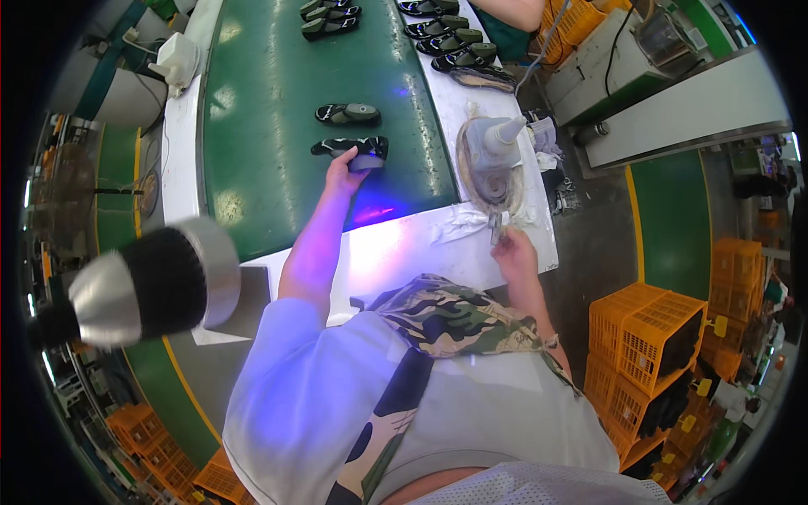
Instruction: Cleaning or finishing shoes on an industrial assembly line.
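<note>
My left hand [341,175] reaches over the green conveyor belt [261,126] and is closed on the near side of a black shoe [337,146] with pale markings and a grey underside part. A second black shoe [348,114] lies just beyond it, with a grey-green last inside. At the near right corner of the white table [379,252], my right hand [515,252] pinches a small metallic tool [495,227], whose kind I cannot make out. Beside that tool is a worn, stained tray [495,200] with a translucent squeeze bottle [490,145] in it.
Several black shoes [446,40] line the table's right border; more shoes [331,23] sit farther up the belt. A white cloth [463,225] lies by the tray. Stacked orange crates [623,345] stand at my right. A large dark-and-silver cylinder [156,282] looms at left. Another person's arm [513,10] shows at the top.
</note>
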A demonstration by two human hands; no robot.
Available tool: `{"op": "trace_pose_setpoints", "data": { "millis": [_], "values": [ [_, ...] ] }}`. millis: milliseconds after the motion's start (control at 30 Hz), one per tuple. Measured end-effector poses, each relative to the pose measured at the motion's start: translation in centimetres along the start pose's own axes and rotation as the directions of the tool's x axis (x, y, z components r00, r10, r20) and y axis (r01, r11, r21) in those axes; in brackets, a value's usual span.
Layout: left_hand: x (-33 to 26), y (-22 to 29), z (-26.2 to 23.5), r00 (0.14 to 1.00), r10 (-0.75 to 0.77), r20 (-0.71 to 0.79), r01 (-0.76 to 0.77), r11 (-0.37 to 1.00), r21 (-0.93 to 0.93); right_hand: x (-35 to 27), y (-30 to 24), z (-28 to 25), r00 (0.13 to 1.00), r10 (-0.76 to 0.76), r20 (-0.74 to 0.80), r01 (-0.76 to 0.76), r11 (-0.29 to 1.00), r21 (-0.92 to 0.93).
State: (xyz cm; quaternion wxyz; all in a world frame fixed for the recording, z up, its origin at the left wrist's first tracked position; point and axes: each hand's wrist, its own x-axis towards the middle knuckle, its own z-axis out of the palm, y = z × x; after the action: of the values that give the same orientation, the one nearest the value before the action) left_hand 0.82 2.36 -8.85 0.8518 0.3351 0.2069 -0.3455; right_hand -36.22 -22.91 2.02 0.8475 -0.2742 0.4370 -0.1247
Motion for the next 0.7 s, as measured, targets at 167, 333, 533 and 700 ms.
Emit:
{"op": "trace_pose_setpoints", "data": {
  "millis": [167,333,533,700],
  "values": [
    [-12.2,2.4,8.0,0.922,0.241,0.304,-0.274,0.959,0.069,1.6,-0.7,1.9,0.996,0.015,0.09,-0.012,0.999,-0.044],
    [-20.8,2.1,8.2,0.753,0.533,0.385,-0.642,0.723,0.254,4.4,-3.3,9.3,0.941,-0.005,0.337,0.073,0.979,-0.189],
    [-29.4,0.6,11.5,0.235,0.222,0.946,-0.356,-0.886,0.296,1.0,-4.4,20.5,0.778,-0.07,0.624,0.376,0.847,-0.375],
    [-30.5,-1.8,7.1,0.16,0.659,0.735,-0.7,-0.449,0.555,-1.7,-2.2,25.1,0.467,0.074,0.881,0.545,0.76,-0.353]
  ]
}}
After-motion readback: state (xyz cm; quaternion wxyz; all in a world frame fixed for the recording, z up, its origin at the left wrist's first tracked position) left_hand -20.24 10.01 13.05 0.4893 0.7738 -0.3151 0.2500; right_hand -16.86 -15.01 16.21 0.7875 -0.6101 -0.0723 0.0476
